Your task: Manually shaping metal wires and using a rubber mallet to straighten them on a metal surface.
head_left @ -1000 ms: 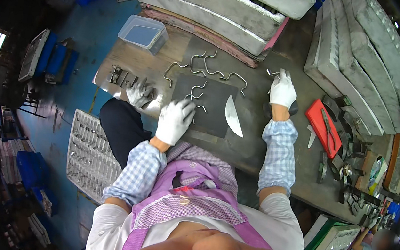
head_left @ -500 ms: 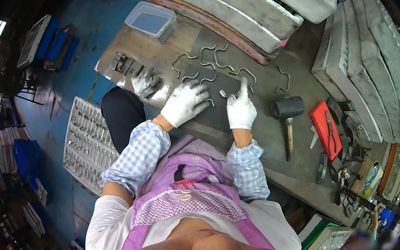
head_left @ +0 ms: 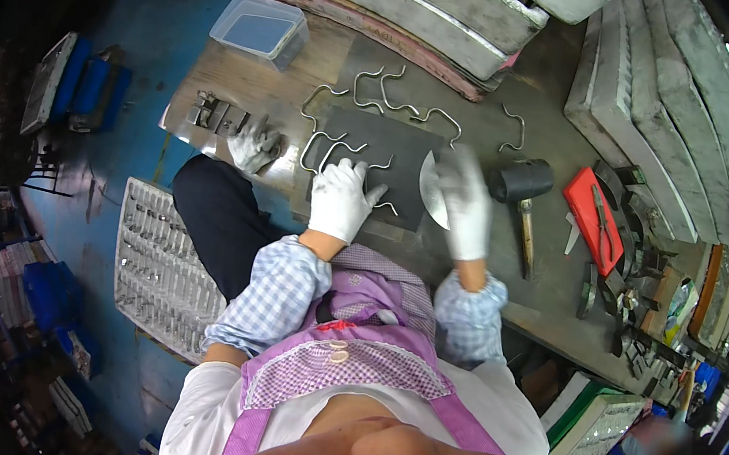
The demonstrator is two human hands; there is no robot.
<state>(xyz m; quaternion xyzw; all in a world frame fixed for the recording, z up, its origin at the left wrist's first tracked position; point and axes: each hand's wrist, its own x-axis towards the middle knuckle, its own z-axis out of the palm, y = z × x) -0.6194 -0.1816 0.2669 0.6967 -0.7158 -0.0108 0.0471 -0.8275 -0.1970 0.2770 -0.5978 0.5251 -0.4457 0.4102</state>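
Several silvery metal rods bent into hook shapes lie on and around a dark flat plate (head_left: 405,138) on the bench. My left hand (head_left: 340,205), in a white glove, is over the plate's left part with its fingers curled down. It closes on a bent metal rod (head_left: 384,207), whose ends show beside the thumb while its middle is hidden. Another bent rod (head_left: 348,146) lies just beyond the fingertips. My right hand (head_left: 466,207), also gloved, is blurred at the plate's right edge. A shiny, smeared curved shape (head_left: 431,190) shows beside it; its kind is unclear.
A black-headed mallet (head_left: 525,182) and a red tray (head_left: 592,218) with pliers are at right. A clear plastic box (head_left: 261,28), a metal fixture (head_left: 217,112) and a crumpled glove (head_left: 253,146) are at left. Padded grey slabs (head_left: 406,5) line the back.
My left hand has come down on the plate, its fingers curling in. My right hand has moved right and nearer to me, away from its earlier pointing pose. The view has shifted slightly.
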